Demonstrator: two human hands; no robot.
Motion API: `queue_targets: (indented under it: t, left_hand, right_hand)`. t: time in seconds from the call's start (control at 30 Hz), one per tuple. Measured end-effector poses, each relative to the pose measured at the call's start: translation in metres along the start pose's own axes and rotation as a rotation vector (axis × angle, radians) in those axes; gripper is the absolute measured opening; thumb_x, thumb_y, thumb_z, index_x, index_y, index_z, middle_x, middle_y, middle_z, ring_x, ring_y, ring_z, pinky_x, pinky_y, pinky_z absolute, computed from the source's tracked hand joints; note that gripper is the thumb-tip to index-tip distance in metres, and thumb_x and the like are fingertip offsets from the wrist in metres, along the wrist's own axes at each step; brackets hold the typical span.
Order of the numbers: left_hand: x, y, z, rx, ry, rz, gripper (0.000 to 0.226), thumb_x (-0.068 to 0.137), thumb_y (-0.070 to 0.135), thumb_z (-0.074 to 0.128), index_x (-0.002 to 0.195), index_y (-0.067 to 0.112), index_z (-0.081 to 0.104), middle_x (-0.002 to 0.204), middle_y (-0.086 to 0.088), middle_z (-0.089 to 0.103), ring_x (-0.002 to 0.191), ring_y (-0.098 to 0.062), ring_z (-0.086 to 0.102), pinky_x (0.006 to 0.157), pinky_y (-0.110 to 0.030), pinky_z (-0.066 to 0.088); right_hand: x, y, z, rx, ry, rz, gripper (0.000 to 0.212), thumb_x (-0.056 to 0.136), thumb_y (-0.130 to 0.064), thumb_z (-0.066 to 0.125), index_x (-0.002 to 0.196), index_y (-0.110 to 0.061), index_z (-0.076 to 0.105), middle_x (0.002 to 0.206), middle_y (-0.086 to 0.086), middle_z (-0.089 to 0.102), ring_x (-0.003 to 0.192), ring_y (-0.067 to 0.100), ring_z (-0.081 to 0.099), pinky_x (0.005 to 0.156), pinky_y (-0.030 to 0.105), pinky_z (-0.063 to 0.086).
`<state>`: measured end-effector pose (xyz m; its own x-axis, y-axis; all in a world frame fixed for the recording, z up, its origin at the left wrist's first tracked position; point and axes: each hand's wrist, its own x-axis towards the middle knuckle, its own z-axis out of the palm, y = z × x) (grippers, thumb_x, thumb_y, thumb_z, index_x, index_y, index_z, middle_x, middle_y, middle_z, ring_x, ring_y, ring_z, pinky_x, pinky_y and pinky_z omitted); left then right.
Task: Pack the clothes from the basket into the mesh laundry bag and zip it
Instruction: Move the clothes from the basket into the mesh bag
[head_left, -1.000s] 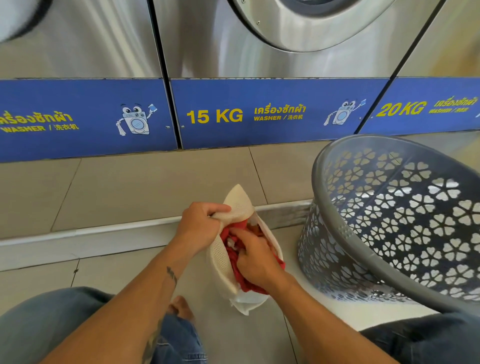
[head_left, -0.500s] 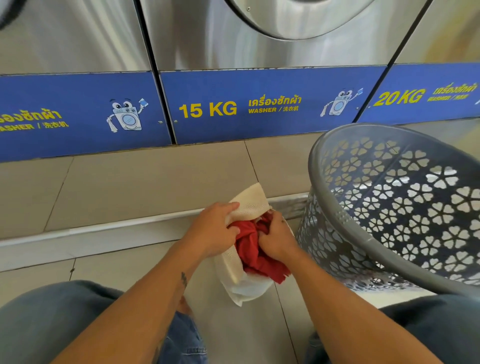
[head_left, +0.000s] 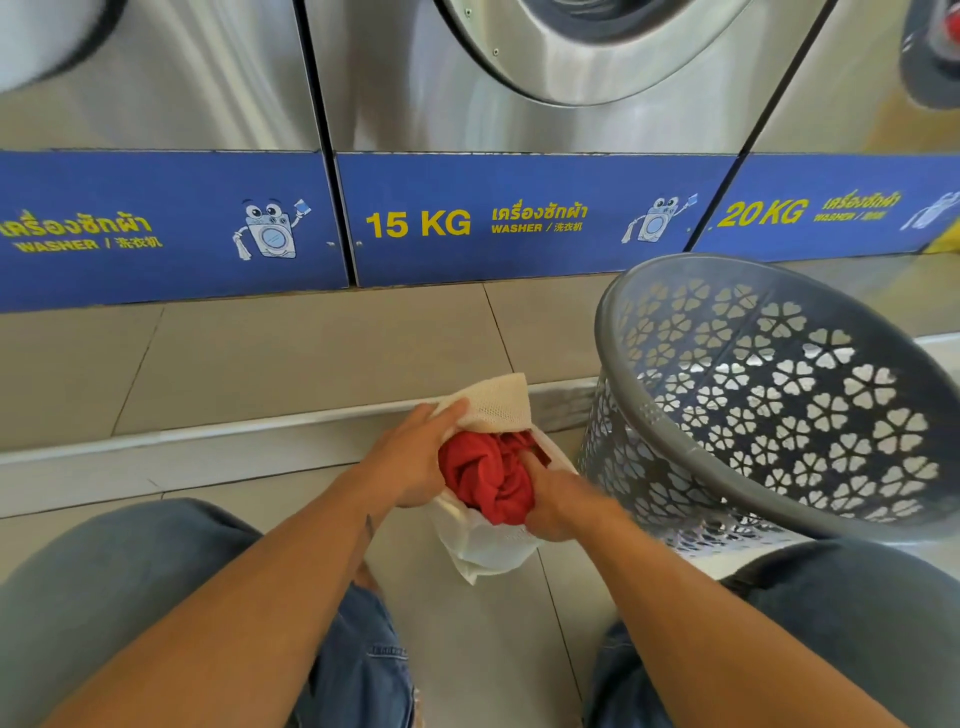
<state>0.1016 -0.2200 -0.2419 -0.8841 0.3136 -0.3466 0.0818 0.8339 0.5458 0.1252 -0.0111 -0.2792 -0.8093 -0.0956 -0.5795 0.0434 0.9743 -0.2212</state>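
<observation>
A white mesh laundry bag (head_left: 498, 405) stands open on the floor between my knees. A crumpled red garment (head_left: 485, 475) fills its mouth. My left hand (head_left: 410, 462) pinches the bag's upper left edge and holds the opening wide. My right hand (head_left: 553, 501) presses its fingers into the red garment at the bag's right side, gripping the near rim with it. The grey plastic basket (head_left: 675, 452) with flower-shaped holes leans toward me on the right; no clothes show in the part of its inside that I see.
Steel washers with blue "15 KG" (head_left: 418, 223) and "20 KG" (head_left: 761, 213) panels stand on a raised tiled step (head_left: 291, 358) ahead. A pale curb (head_left: 208, 447) edges that step. My knees in blue jeans (head_left: 93, 597) flank the bag on the tiled floor.
My right hand slid from the top of the red garment down to the bag's right side. The red cloth sits deeper in the bag. My left hand keeps its hold on the edge.
</observation>
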Motion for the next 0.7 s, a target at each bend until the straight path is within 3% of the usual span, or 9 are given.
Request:
queue_targets:
  t: [0.13,0.23,0.3,0.37,0.4,0.47,0.57,0.63,0.7]
  left_hand:
    - [-0.003,0.004,-0.01,-0.04,0.028,-0.007,0.093,0.08,-0.006,0.051,0.154,0.039,0.018,0.158,0.007,0.02,0.143,-0.022,0.03,0.11,-0.033,0.037]
    - [-0.004,0.001,-0.012,-0.015,0.007,-0.039,0.093,0.081,-0.004,0.053,0.153,0.042,0.017,0.16,0.006,0.018,0.143,-0.024,0.03,0.106,-0.035,0.041]
    - [-0.005,0.003,-0.011,0.0,-0.014,-0.059,0.094,0.081,-0.002,0.055,0.152,0.047,0.016,0.16,0.004,0.017,0.141,-0.026,0.032,0.101,-0.036,0.046]
    - [-0.006,0.007,-0.008,0.011,-0.026,-0.058,0.096,0.081,0.0,0.058,0.151,0.05,0.015,0.16,0.004,0.016,0.14,-0.027,0.033,0.098,-0.035,0.048]
    - [-0.007,0.009,-0.006,0.02,-0.036,-0.052,0.096,0.082,0.0,0.058,0.15,0.051,0.014,0.161,0.004,0.015,0.139,-0.028,0.035,0.096,-0.034,0.049]
    - [-0.01,0.012,0.001,0.049,-0.065,-0.046,0.095,0.082,0.0,0.055,0.149,0.053,0.014,0.161,0.004,0.013,0.135,-0.029,0.04,0.089,-0.031,0.051]
    - [-0.014,0.012,0.008,0.1,-0.089,-0.036,0.094,0.082,0.0,0.051,0.148,0.056,0.013,0.157,0.004,0.016,0.133,-0.029,0.041,0.088,-0.031,0.05]
    - [-0.014,0.012,0.008,0.1,-0.087,-0.036,0.09,0.084,0.003,0.051,0.148,0.054,0.015,0.158,0.005,0.013,0.137,-0.028,0.036,0.095,-0.03,0.045]
    - [-0.011,0.009,0.007,0.084,-0.07,-0.03,0.084,0.085,0.012,0.057,0.149,0.05,0.018,0.161,0.005,0.01,0.142,-0.025,0.03,0.105,-0.03,0.038]
  right_hand:
    - [-0.011,0.006,-0.018,0.203,-0.113,-0.004,0.057,0.092,-0.042,0.06,0.145,-0.03,0.042,0.132,0.004,0.06,0.119,0.031,0.059,0.1,0.034,0.046]
    - [-0.015,0.011,-0.026,0.407,-0.051,-0.001,0.04,0.087,-0.026,0.059,0.128,-0.027,0.061,0.117,0.004,0.066,0.108,0.026,0.062,0.099,0.038,0.051]
    - [-0.013,0.015,-0.015,0.372,0.089,0.063,0.041,0.089,-0.02,0.056,0.129,-0.025,0.054,0.119,0.007,0.063,0.111,0.028,0.06,0.094,0.035,0.049]
    - [-0.014,0.017,0.007,0.236,0.233,0.105,0.053,0.085,-0.031,0.059,0.134,-0.025,0.042,0.127,0.007,0.057,0.12,0.031,0.058,0.097,0.04,0.049]
    - [-0.011,0.019,0.023,0.156,0.223,0.12,0.064,0.083,-0.034,0.06,0.14,-0.023,0.034,0.136,0.01,0.049,0.128,0.034,0.053,0.103,0.043,0.047]
    - [-0.013,0.018,0.045,0.007,0.036,0.162,0.083,0.087,-0.033,0.06,0.153,-0.014,0.014,0.151,0.019,0.027,0.141,0.042,0.035,0.115,0.046,0.036]
    - [-0.01,0.018,0.046,0.12,-0.151,0.167,0.103,0.085,-0.05,0.059,0.16,-0.016,-0.004,0.164,0.019,0.004,0.151,0.043,0.015,0.123,0.05,0.021]
    - [-0.009,0.018,0.027,0.315,-0.062,0.069,0.097,0.074,-0.053,0.064,0.156,-0.021,0.024,0.16,0.016,0.025,0.145,0.037,0.032,0.12,0.048,0.032]
    - [-0.011,0.018,0.008,0.477,0.096,-0.021,0.056,0.07,-0.025,0.064,0.124,-0.019,0.053,0.127,0.01,0.055,0.115,0.027,0.057,0.1,0.045,0.052]
